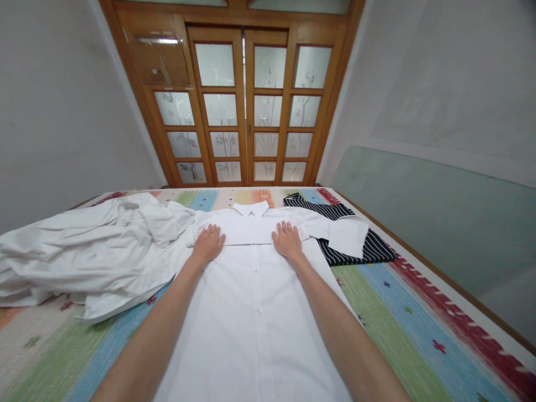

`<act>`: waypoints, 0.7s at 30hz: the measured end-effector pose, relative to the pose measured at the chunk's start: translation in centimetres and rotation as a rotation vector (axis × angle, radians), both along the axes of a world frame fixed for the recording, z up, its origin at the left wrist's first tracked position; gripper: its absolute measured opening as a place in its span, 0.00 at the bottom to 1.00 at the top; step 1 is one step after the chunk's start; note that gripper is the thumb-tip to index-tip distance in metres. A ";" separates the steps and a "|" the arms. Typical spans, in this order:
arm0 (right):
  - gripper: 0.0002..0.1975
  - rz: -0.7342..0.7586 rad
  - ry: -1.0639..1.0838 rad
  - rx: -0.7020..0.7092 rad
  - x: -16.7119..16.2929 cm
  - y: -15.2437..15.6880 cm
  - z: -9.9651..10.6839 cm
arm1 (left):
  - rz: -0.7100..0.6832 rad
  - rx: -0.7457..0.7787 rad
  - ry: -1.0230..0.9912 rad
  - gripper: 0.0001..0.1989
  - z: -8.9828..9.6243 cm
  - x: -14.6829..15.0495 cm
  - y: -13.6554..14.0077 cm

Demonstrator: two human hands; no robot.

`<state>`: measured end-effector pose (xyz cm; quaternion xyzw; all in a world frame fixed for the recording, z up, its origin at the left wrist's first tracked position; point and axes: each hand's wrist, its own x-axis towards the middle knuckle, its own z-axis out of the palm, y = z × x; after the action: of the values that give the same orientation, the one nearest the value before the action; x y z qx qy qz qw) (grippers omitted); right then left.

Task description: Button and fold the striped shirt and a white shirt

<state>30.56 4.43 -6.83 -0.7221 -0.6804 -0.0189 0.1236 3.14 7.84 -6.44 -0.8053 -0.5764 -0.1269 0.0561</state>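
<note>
A white button-up shirt (pixel 234 301) lies front side up on the bed, its collar (pixel 251 209) at the far end. Across its chest, just below the collar, is a flat white rectangular piece (pixel 247 230) with a straight lower edge; I cannot tell what it is made of. My left hand (pixel 208 244) rests flat on the left end of this piece, fingers stretched out. On the right end lies my right hand (pixel 287 239), palm down with fingers a little apart. The shirt's right-side sleeve (pixel 349 234) spreads outward over dark striped cloth.
Crumpled white clothing (pixel 96 245) is heaped at the left, touching the shirt. Black cloth with white stripes (pixel 364 250) lies folded at the right. Beneath is a colourful striped bed cover (pixel 389 312). Beyond stand wooden doors with glass panes (pixel 247 111); a pale green panel (pixel 439 206) lines the right wall.
</note>
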 end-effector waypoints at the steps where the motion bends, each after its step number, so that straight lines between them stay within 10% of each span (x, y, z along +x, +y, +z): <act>1: 0.29 -0.004 -0.013 -0.034 0.0 -0.1 0.2 | -0.065 -0.012 -0.017 0.22 0.0 0.1 -0.2; 21: 0.24 0.257 -0.066 -0.026 2.1 -1.0 1.0 | -0.319 -0.107 -0.017 0.27 0.2 5.8 -4.4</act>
<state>32.64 3.43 -5.84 -0.6295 -0.7712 -0.0178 0.0929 8.96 3.41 -6.25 -0.8872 -0.4478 -0.1103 -0.0124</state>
